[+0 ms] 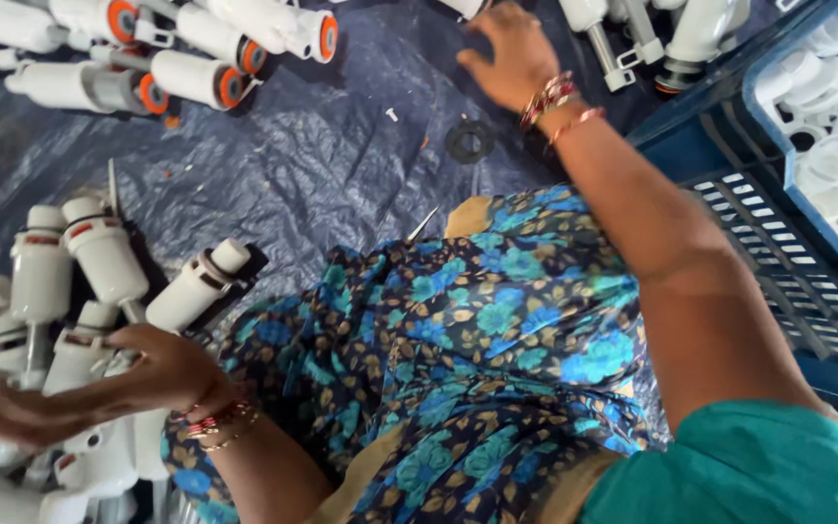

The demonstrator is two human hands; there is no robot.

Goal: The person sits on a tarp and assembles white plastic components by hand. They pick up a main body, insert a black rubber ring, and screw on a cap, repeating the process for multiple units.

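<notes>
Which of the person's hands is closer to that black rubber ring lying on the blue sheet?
The right hand. It reaches just above the black ring, apart from it. The left hand is far off at lower left, over the white plastic parts.

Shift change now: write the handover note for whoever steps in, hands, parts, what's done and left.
Left hand: open, fingers spread over the pile of white plastic valve parts at the left, gripping nothing.
Right hand: stretched to the far white parts; whether it holds one cannot be told.
Black ring lies loose on the blue sheet.
Orange-ringed pieces lie far left; blue crate holds white rings.
Done and left: unclear.
</notes>
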